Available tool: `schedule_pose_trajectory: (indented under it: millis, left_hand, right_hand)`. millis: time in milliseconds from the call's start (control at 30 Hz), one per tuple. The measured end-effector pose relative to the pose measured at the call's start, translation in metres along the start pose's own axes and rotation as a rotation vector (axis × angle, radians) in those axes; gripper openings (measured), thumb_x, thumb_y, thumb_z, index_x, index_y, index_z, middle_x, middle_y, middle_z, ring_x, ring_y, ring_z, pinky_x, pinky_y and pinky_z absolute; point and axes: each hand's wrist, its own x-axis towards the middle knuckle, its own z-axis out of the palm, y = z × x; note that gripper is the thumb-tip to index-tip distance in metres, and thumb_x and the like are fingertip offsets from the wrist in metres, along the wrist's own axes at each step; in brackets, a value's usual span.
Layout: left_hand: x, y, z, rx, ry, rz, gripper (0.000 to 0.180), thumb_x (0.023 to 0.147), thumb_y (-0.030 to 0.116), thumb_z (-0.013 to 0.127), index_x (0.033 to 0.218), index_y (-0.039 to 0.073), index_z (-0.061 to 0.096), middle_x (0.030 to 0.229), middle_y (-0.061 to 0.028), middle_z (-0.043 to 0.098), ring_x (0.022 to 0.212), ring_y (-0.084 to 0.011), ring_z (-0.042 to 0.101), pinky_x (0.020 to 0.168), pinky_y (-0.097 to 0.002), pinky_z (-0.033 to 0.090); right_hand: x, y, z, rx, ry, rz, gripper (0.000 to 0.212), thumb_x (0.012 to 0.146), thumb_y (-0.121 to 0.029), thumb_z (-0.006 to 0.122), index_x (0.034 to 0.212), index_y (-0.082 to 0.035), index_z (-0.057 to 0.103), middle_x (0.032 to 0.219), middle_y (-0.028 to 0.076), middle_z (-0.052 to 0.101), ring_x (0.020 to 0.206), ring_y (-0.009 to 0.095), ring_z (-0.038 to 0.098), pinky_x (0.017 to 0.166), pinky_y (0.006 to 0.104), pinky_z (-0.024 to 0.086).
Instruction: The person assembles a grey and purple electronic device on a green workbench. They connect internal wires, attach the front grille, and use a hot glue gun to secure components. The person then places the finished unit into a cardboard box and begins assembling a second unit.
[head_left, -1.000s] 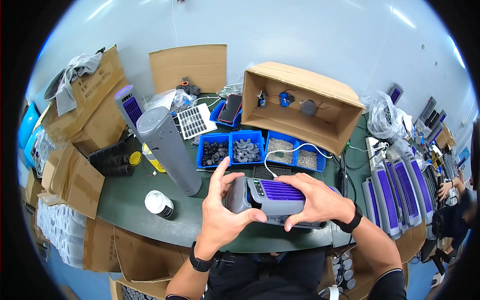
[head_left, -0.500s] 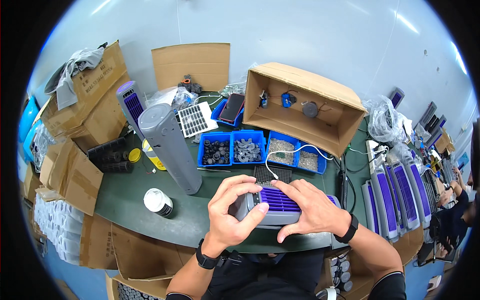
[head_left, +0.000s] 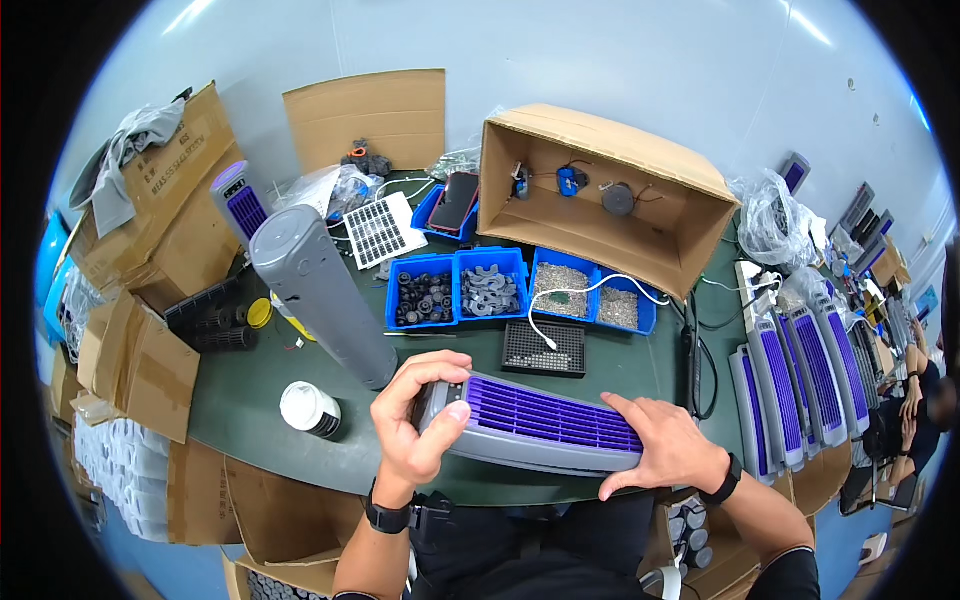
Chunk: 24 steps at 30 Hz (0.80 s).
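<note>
A grey tower fan (head_left: 540, 450) with a purple slatted grille lies along the near edge of the table, grille up. My left hand (head_left: 415, 425) is wrapped round its left end, the thumb on the top near the small dark panel. At the other end my right hand (head_left: 665, 445) grips the casing, thumb on the near side and fingers over the far side. Just beyond the fan lies a black perforated tray (head_left: 544, 349), with the plug end of a white cable (head_left: 540, 325) resting over it.
Blue bins (head_left: 490, 284) of small dark parts and screws stand behind the tray. An open cardboard box (head_left: 590, 235) holds motors. A grey column (head_left: 330, 300) and a white-lidded jar (head_left: 311, 409) are at left. Several purple-grilled fans (head_left: 790, 390) lean at right.
The fan has shifted left and nearer me, uncovering the black tray. My left hand moved left with its end, and my right hand slid to the right end.
</note>
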Motion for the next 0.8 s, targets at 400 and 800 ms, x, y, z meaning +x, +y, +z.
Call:
schedule_pose_trajectory:
  millis: [400, 800]
  left_hand:
    - [-0.003, -0.018, 0.006, -0.031, 0.004, -0.017, 0.034, 0.083, 0.021, 0.069, 0.107, -0.003, 0.068, 0.118, -0.0233, 0.07, 0.108, -0.0296, 0.069, 0.097, -0.0392, 0.052]
    - [0.017, 0.015, 0.006, 0.093, -0.149, -0.33, 0.052, 0.095, 0.027, 0.07, 0.136, -0.004, 0.063, 0.132, -0.0147, 0.068, 0.114, -0.0206, 0.063, 0.102, -0.035, 0.047]
  right_hand:
    - [-0.005, 0.001, 0.038, 0.09, 0.071, 0.06, 0.125, 0.065, -0.08, 0.082, 0.148, 0.006, 0.046, 0.113, 0.023, 0.064, 0.099, 0.042, 0.067, 0.089, 0.0475, 0.055]
    - [0.007, 0.025, 0.014, 0.643, -0.351, 0.223, 0.111, 0.072, -0.064, 0.091, 0.151, 0.001, 0.049, 0.136, 0.027, 0.065, 0.127, 0.041, 0.064, 0.107, 0.044, 0.052]
